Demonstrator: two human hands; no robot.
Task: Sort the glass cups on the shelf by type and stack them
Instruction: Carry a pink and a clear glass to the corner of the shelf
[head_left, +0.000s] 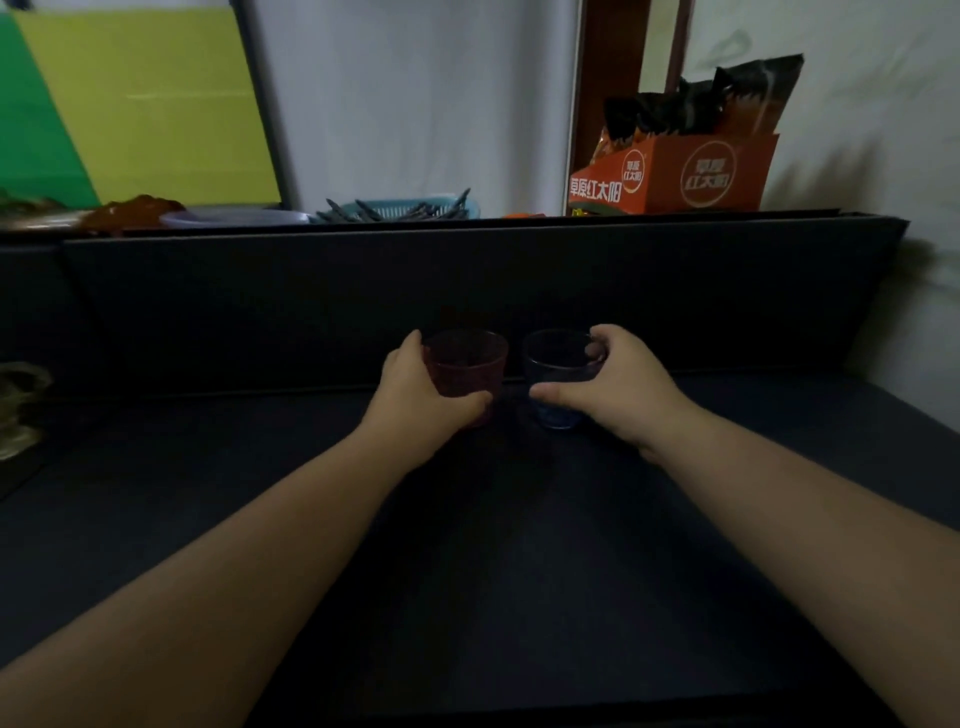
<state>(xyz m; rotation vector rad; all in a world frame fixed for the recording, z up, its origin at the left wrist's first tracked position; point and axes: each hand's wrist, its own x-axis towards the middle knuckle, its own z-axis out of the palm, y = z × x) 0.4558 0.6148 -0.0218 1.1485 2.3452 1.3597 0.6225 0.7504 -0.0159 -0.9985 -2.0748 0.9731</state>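
From the head camera: the left hand (415, 389) wraps its fingers round the red cup (465, 371), and the right hand (615, 387) wraps the blue cup (558, 379), at 3 o'clock from the red one. Both stand on the dark shelf (519, 571). They look small, light, hard and slippery, and could break. Hold each round its side.

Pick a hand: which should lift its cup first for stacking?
Either, marginally left. The left hand wraps the red cup, thumb under its base; the right hand grips the blue cup equally firmly. Both cups stand upright, apart, on the dark shelf.
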